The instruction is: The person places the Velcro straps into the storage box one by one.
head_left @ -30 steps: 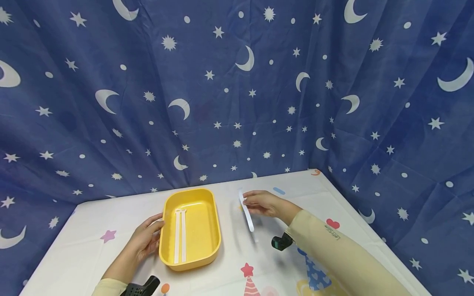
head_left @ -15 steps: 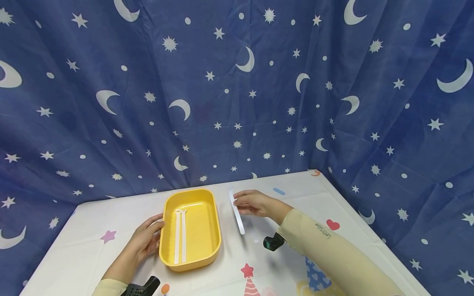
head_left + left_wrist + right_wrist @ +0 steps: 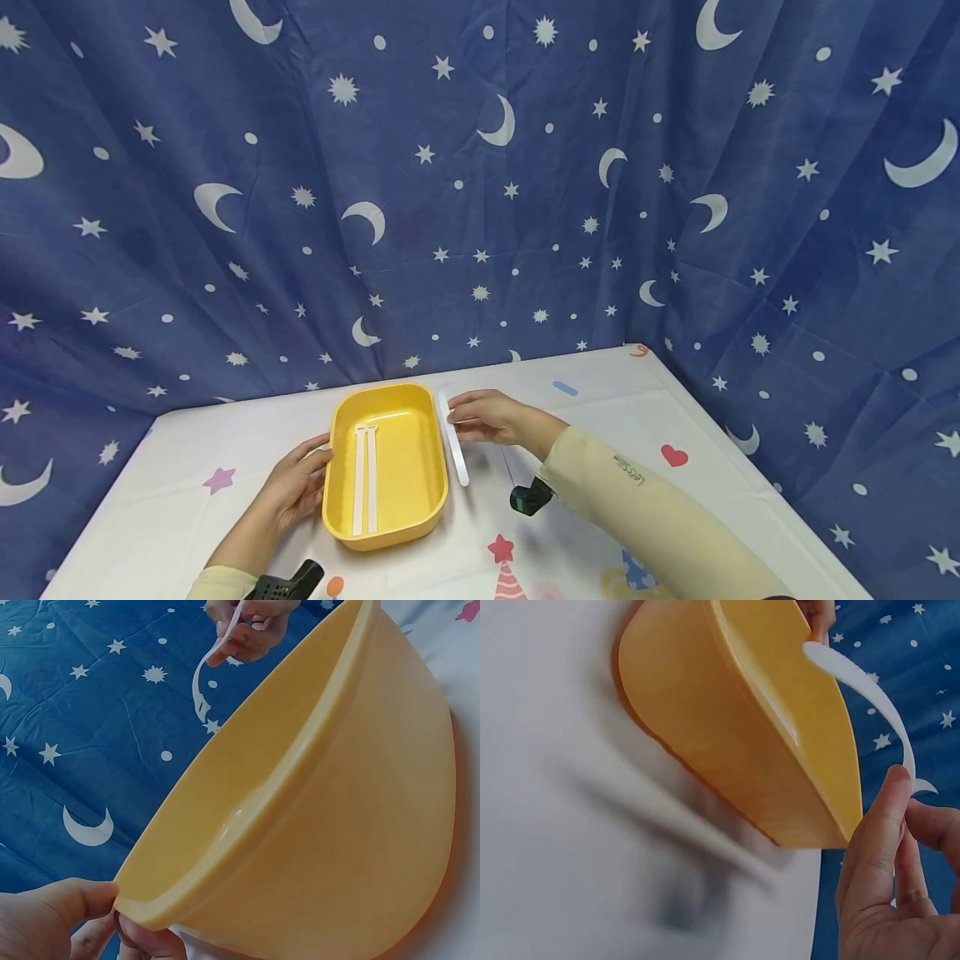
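A yellow plastic tub (image 3: pixel 390 538) stands on the table, and my left hand (image 3: pixel 291 485) grips its left side. In the left wrist view, my left thumb and fingers (image 3: pixel 71 900) pinch the rim. Inside the tub, two white straps (image 3: pixel 372 483) lie lengthwise, side by side. My right hand (image 3: pixel 486 418) pinches another white strap (image 3: pixel 458 460) just outside the tub's right wall. The right wrist view shows this strap (image 3: pixel 881 697) bending, with a finely notched edge and a rounded end. Its slotted end appears in the left wrist view.
A white cloth (image 3: pixel 600 392) with printed hearts, stars and party hats covers the table. Behind and to the right hangs a blue curtain (image 3: pixel 480 208) with white moons and stars. A black wrist camera (image 3: pixel 531 497) sits below the right wrist.
My right hand has carried the white strap leftward, from well right of the tub to close beside its right rim. The left hand and the tub have stayed put.
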Tool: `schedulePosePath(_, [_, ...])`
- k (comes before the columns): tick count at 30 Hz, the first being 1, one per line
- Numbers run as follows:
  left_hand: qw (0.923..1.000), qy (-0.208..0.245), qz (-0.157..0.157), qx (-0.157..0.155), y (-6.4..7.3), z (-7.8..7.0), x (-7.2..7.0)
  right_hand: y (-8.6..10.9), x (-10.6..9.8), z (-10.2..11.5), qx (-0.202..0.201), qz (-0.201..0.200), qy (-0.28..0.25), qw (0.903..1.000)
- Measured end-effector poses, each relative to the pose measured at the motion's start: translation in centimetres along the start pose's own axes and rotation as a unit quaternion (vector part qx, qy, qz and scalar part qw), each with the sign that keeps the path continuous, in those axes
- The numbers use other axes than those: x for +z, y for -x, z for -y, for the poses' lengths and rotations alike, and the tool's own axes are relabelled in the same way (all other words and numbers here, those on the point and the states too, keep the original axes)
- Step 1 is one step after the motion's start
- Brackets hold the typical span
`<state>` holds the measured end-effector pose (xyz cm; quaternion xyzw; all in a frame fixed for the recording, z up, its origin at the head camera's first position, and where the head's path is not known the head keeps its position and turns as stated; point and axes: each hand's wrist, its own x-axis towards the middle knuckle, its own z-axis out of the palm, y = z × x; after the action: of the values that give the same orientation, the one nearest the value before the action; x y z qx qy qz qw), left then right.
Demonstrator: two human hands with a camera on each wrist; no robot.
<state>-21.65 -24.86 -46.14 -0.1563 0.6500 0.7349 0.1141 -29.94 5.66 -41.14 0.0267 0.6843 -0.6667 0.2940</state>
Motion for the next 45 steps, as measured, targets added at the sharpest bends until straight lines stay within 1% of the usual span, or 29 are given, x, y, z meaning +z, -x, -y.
schedulePosePath(15, [1.0000,-0.002,0.003,-0.002,0.2,-0.1,0.0,0.0,1.9,0.1,-0.001,0.027,0.020,0.9994])
schedulePosePath(18, [0.9999,-0.009,-0.003,-0.006,0.3,-0.1,0.0,0.1,2.4,0.2,0.002,0.032,0.015,0.9994])
schedulePosePath(22, [0.9998,-0.013,-0.008,-0.009,0.2,-0.2,0.0,0.0,3.3,0.2,0.008,0.034,0.016,0.9993])
schedulePosePath(25, [0.9999,-0.014,-0.006,-0.007,0.2,-0.2,0.0,-0.2,3.9,0.2,0.012,0.031,0.025,0.9992])
schedulePosePath(32, [0.9999,-0.012,-0.005,-0.006,0.1,-0.1,0.0,-0.8,5.1,0.0,0.019,0.025,0.024,0.9992])
schedulePosePath(45, [1.0000,-0.002,0.003,-0.002,0.2,-0.1,0.0,-1.1,6.6,-0.2,0.011,0.025,0.012,0.9996])
